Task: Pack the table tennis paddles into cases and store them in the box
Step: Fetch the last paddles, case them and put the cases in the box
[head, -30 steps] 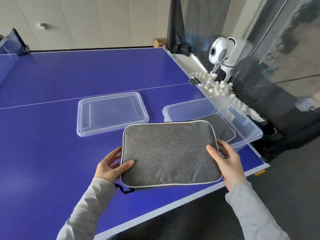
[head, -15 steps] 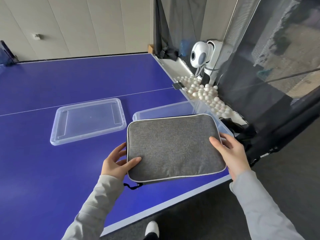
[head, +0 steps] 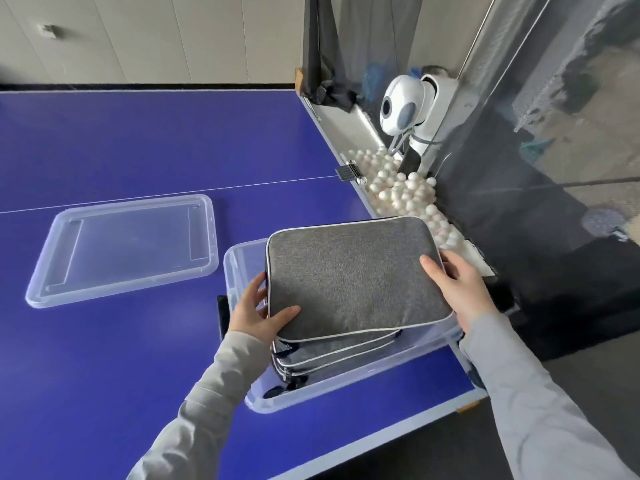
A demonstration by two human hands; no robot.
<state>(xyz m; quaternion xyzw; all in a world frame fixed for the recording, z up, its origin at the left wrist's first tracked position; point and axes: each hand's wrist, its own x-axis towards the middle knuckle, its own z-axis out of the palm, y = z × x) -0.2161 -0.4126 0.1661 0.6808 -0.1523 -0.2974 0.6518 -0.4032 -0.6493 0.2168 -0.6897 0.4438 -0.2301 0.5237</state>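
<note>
The left hand [head: 258,308] and right hand [head: 459,289] grip opposite edges of the grey case [head: 353,275], thumbs on top, keeping it level over the clear box [head: 239,261] at lower centre. It sits atop at least 1 stacked case [head: 332,355], seemingly for squaring up; the lid [head: 121,247] waits left on the tabletop [head: 138,140].

Single head-worn view, looking forward and down, close over the blue table's [head: 138,140] near corner

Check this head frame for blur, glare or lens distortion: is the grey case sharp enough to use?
Head view: grey case sharp, weave and white piping readable; table edge bows from wide-angle distortion; soft glare on the clear lid; left hand and right hand unblurred.
</note>
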